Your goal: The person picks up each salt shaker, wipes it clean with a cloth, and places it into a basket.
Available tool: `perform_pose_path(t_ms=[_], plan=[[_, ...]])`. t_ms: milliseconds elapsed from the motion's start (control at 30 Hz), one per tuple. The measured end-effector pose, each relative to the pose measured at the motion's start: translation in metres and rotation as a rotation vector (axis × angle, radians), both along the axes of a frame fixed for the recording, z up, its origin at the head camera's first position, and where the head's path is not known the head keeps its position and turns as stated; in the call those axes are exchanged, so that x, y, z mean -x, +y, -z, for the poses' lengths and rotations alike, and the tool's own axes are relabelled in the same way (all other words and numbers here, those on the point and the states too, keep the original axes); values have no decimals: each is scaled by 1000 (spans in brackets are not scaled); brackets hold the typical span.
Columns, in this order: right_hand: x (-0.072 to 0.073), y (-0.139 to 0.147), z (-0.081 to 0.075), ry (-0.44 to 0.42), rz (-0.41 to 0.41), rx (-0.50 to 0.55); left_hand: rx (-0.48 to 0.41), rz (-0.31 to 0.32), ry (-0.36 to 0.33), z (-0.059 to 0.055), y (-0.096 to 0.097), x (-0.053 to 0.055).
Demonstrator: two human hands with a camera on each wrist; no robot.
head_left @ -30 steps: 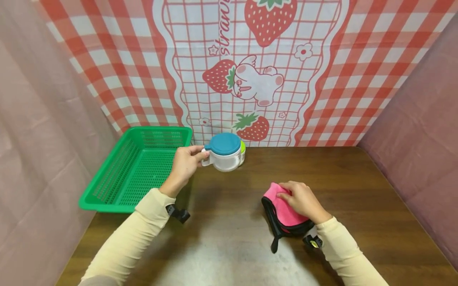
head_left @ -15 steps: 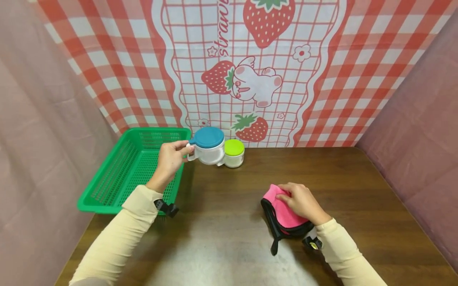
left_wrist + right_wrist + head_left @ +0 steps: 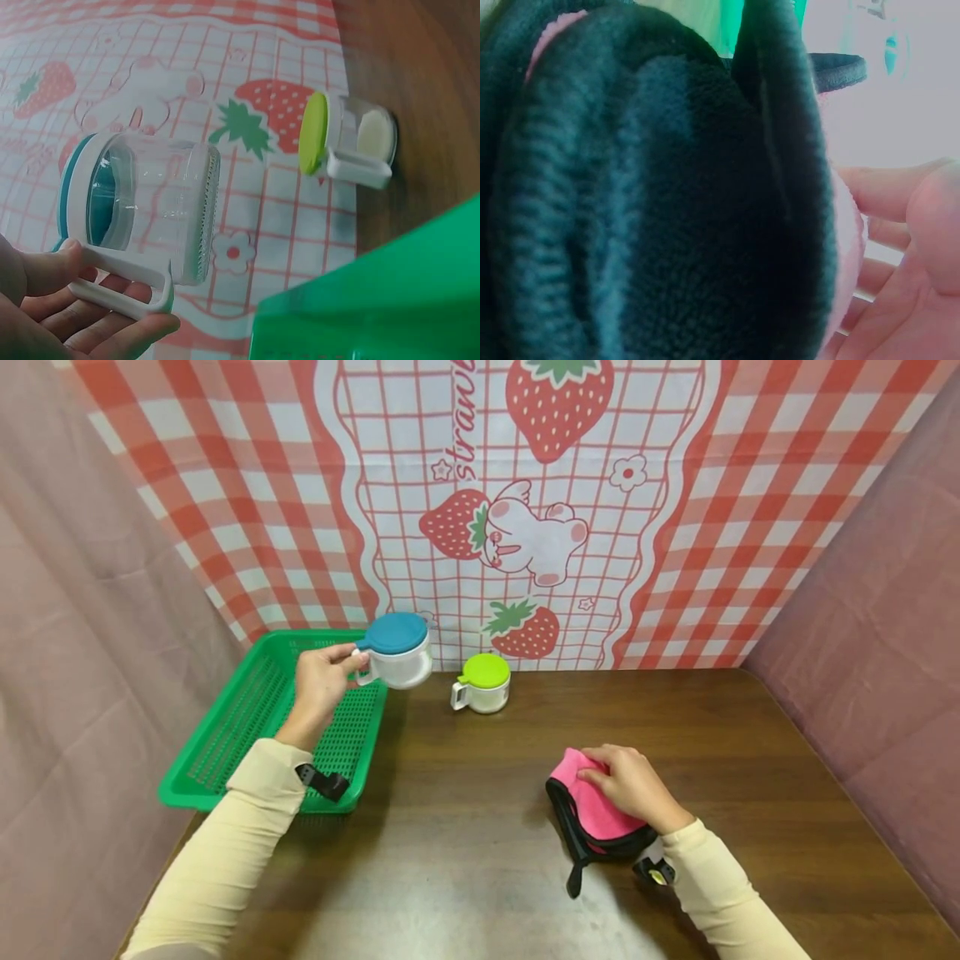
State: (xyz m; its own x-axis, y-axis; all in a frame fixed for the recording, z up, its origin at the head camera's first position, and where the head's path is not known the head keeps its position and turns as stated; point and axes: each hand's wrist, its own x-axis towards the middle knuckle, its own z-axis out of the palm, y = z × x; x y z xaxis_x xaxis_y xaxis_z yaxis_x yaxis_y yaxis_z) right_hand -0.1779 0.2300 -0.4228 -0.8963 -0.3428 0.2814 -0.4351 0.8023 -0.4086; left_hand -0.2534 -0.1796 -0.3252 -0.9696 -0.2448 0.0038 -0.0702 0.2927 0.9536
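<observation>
I have the blue-lidded jar (image 3: 405, 670) up off the table, held in the air before the backdrop; from the head view its left side overlaps the far right corner of the green basket. My left hand (image 3: 321, 681) is clamped on the jar's white handle (image 3: 129, 264), the thumb on one side and curled fingers on the other. The lid (image 3: 397, 633) is on, and the left wrist view shows me a clear body with a ribbed band near its base.

My right hand (image 3: 633, 781) pinches the pink top of a soft pouch (image 3: 606, 814), thumb and fingers together on the fabric. The pouch has black edging, and a black strap (image 3: 576, 877) trails from it toward the near side. Up close, its dark fabric fills most of my right wrist view; I cannot tell how firmly it rests on the table.

Between the two hands and farther back, a green-lidded jar (image 3: 487, 695) stands upright on the table, its handle pointing left; through its side I see something pale inside. The green basket (image 3: 225, 743), with slotted walls, sits on the left of the wooden table (image 3: 465, 827), partly behind my left hand and sleeve (image 3: 217, 852).

Behind everything hangs the red-and-white checked backdrop (image 3: 555, 539) printed with strawberries, with pinkish curtains (image 3: 877, 635) on both sides.
</observation>
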Motion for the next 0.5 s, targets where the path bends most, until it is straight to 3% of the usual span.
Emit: perform_pose_path(t_ms=[267,500], plan=[[0,2,1,14,-8,-2,-14,-65,34,3,-18,8],[-1,2,0,5,-7,0,17,-105,7,6,-33,14]])
